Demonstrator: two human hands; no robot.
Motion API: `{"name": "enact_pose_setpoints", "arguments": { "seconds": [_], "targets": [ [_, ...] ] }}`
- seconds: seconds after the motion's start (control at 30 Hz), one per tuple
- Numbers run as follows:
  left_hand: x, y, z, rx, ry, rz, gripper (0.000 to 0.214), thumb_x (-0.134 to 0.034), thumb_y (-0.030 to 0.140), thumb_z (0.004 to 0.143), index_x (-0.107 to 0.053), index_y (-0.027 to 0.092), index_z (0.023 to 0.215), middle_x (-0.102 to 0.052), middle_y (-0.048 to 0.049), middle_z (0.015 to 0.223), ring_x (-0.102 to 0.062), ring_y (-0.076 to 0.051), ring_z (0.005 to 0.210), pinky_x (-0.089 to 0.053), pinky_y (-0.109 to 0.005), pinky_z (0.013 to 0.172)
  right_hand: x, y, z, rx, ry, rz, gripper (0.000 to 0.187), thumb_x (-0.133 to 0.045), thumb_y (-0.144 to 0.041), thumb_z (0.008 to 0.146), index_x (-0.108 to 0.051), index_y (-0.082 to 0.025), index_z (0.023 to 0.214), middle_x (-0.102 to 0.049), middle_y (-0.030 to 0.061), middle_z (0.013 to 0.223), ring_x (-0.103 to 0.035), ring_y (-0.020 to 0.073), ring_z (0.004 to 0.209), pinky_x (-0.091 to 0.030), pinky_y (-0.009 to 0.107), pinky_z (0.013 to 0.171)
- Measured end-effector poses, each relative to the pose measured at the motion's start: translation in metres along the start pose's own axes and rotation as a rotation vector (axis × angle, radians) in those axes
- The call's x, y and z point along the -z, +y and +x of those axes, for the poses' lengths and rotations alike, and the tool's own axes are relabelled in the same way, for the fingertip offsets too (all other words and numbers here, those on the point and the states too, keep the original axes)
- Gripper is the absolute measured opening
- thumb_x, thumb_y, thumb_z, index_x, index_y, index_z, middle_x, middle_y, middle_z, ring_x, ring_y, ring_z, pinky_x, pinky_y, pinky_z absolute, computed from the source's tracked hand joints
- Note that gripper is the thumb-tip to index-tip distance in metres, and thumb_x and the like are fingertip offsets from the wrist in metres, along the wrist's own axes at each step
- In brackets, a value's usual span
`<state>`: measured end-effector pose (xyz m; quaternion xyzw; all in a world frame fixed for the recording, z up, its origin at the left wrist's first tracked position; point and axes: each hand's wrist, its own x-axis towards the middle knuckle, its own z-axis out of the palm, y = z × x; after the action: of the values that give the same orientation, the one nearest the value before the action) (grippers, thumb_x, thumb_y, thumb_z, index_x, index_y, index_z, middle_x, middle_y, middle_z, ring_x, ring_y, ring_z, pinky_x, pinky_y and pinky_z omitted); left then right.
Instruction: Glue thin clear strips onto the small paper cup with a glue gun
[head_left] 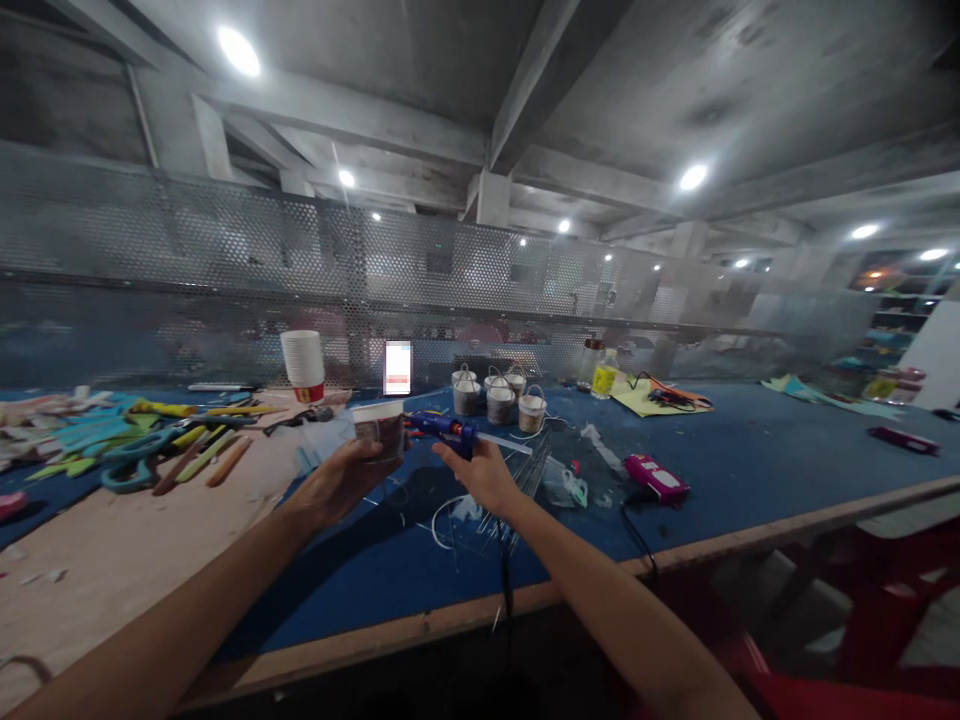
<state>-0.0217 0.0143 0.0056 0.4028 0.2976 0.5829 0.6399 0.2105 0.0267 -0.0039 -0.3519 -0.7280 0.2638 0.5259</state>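
Observation:
My left hand (341, 480) is closed round a small paper cup (379, 428) and holds it up above the blue table (750, 470). My right hand (484, 472) grips a blue glue gun (446, 430), whose nozzle points left at the cup's side. The gun's black cord (504, 575) drops over the table's front edge. Both hands hover over clear plastic bits and thin sticks (517, 485) lying on the blue surface.
Several small finished cups with handles (499, 395) stand behind my hands. A stack of white paper cups (303, 365) and coloured paper strips (150, 440) lie to the left. A pink power strip (657, 477) rests to the right. Red chairs (885, 600) stand beyond the table's edge.

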Motion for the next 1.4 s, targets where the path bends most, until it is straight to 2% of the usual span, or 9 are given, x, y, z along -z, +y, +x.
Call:
{"name": "enact_pose_setpoints", "arguments": {
  "seconds": [0.27,0.37,0.47,0.53,0.6,0.7,0.77,1.07,1.4],
  "targets": [
    [-0.004,0.002,-0.003,0.002,-0.005,-0.032,0.04,-0.08,0.012,0.074,-0.081,0.016,0.113,-0.085,-0.009,0.111,-0.077,-0.025,0.103,-0.058,-0.033,0.091,0.001,0.0,0.001,-0.039,-0.017,-0.036,0.039,-0.068,-0.06,0.094,-0.076,-0.022,0.096,-0.07,0.0028,0.076,-0.068,0.0248,0.079,-0.054,0.033,0.068],
    [-0.006,0.003,-0.003,0.004,-0.005,-0.043,0.038,-0.081,0.012,0.073,-0.082,0.016,0.11,-0.085,-0.0097,0.112,-0.077,-0.027,0.104,-0.058,-0.033,0.09,0.001,0.002,0.001,-0.087,-0.009,-0.066,0.041,-0.068,-0.06,0.095,-0.075,-0.021,0.105,-0.07,0.0019,0.079,-0.065,0.0205,0.067,-0.052,0.032,0.066],
    [-0.006,0.003,-0.003,0.002,0.002,-0.039,0.036,-0.081,0.011,0.072,-0.081,0.016,0.107,-0.085,-0.0095,0.11,-0.078,-0.026,0.102,-0.059,-0.032,0.089,0.004,0.004,0.001,-0.15,0.013,-0.175,0.041,-0.064,-0.06,0.097,-0.073,-0.022,0.108,-0.069,-0.0011,0.074,-0.062,0.0166,0.057,-0.05,0.03,0.065],
    [-0.005,0.004,-0.003,-0.018,-0.008,-0.028,0.035,-0.081,0.011,0.073,-0.081,0.015,0.107,-0.085,-0.0088,0.107,-0.078,-0.025,0.101,-0.06,-0.032,0.09,0.008,0.004,0.001,-0.161,0.031,-0.334,0.039,-0.061,-0.06,0.1,-0.072,-0.023,0.107,-0.07,-0.0005,0.076,-0.068,0.0188,0.067,-0.05,0.029,0.071],
    [-0.005,0.004,-0.003,-0.031,-0.001,-0.015,0.034,-0.081,0.011,0.074,-0.08,0.015,0.107,-0.085,-0.008,0.104,-0.079,-0.024,0.098,-0.061,-0.032,0.091,0.011,0.003,0.001,-0.162,0.031,-0.52,0.034,-0.06,-0.053,0.102,-0.069,-0.023,0.115,-0.076,0.0041,0.094,-0.074,0.0228,0.088,-0.051,0.031,0.08],
    [-0.005,0.004,-0.003,-0.038,0.017,-0.014,0.037,-0.081,0.009,0.076,-0.079,0.015,0.112,-0.085,-0.0082,0.102,-0.08,-0.022,0.095,-0.062,-0.031,0.089,0.011,0.005,0.002,-0.201,-0.022,-0.713,0.04,-0.065,-0.041,0.1,-0.06,-0.018,0.133,-0.072,0.0141,0.128,-0.071,0.028,0.115,-0.052,0.035,0.093],
    [-0.006,0.004,-0.004,-0.051,0.012,-0.025,0.042,-0.08,0.007,0.077,-0.078,0.015,0.118,-0.085,-0.0087,0.103,-0.08,-0.022,0.094,-0.063,-0.03,0.088,0.009,0.01,0.003,-0.233,-0.062,-0.779,0.044,-0.065,-0.036,0.1,-0.056,-0.014,0.137,-0.066,0.0183,0.136,-0.067,0.0303,0.124,-0.052,0.038,0.098],
    [-0.009,0.006,-0.002,-0.033,0.038,-0.109,0.045,-0.065,0.005,0.084,-0.072,0.007,0.128,-0.086,-0.0135,0.103,-0.081,-0.025,0.091,-0.067,-0.035,0.083,0.005,0.03,0.004,-0.356,-0.165,-0.998,0.04,-0.059,-0.027,0.102,-0.056,-0.008,0.136,-0.061,0.0235,0.138,-0.062,0.0353,0.13,-0.05,0.049,0.106],
    [-0.004,0.001,0.001,-0.027,0.027,-0.051,0.054,-0.073,0.007,0.084,-0.068,0.008,0.138,-0.086,-0.0117,0.104,-0.08,-0.024,0.095,-0.063,-0.032,0.088,0.005,0.039,0.002,-0.336,-0.23,-1.074,0.04,-0.06,-0.032,0.103,-0.061,-0.009,0.136,-0.063,0.0244,0.138,-0.061,0.0371,0.13,-0.047,0.052,0.107]
  ]
}}
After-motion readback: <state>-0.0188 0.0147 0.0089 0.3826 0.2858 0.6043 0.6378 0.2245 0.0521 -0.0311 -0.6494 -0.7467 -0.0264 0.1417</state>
